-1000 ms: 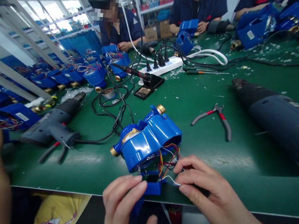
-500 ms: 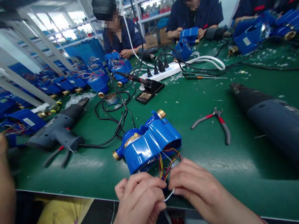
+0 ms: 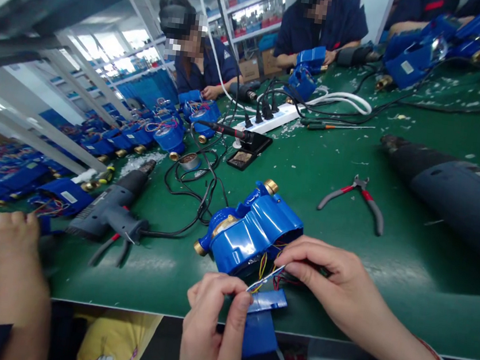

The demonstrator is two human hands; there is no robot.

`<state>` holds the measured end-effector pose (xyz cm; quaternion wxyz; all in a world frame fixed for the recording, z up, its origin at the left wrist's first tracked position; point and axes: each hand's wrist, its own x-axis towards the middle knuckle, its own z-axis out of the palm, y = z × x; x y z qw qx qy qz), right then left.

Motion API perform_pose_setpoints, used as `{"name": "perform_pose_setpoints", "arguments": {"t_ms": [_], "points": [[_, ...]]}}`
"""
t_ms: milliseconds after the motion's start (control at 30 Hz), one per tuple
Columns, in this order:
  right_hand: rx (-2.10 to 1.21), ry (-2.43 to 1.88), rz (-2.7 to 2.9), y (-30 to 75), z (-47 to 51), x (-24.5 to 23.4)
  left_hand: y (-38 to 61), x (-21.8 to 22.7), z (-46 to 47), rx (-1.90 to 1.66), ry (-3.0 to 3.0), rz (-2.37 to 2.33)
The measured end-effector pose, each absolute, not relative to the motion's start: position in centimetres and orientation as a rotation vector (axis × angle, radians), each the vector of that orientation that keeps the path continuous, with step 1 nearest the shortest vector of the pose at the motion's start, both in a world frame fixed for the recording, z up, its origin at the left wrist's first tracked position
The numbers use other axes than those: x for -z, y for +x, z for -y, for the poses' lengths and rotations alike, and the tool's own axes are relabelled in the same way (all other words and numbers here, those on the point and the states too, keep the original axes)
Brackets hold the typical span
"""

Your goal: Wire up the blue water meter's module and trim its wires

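Observation:
A thin white wire (image 3: pixel 266 278) runs slantwise between my two hands. Its lower left end is pinched between thumb and finger of my left hand (image 3: pixel 218 316). My right hand (image 3: pixel 327 271) grips the upper right end in its fingertips. Just behind them a blue water meter (image 3: pixel 255 234) with brass ends lies tilted on the bench. Red, yellow and dark thin wires (image 3: pixel 262 265) come out of its open end, partly hidden by my right hand. Under the white wire, beside my left hand, is a flat blue plastic piece (image 3: pixel 269 302) at the bench edge.
Red-and-grey cutters (image 3: pixel 361 185) and a large heat gun (image 3: pixel 459 193) lie to the right. Another heat gun (image 3: pixel 111 200) lies left, near a neighbour's hands (image 3: pixel 8 237). Behind the meter are a soldering iron (image 3: pixel 224 129), cables and a power strip (image 3: pixel 273 120). Co-workers sit opposite.
My hands have drawn apart, and the white wire now stretches between them. The flat blue piece has come into sight. The whole view has shifted, with bench things lying slightly further right.

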<state>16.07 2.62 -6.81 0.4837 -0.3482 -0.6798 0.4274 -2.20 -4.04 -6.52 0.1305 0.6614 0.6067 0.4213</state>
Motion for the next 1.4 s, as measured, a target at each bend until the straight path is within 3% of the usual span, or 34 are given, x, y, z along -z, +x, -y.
{"name": "perform_pose_setpoints", "arguments": {"t_ms": [967,1400], "points": [[-1.157,-0.961,1.698,16.0,-0.4,6.5,-0.4,5.6,3.6,-1.180,2.040,-1.719],[-0.650,-0.808,1.762,15.4,0.0,7.1,0.4,5.7,3.7,-1.123,1.958,-1.789]]}}
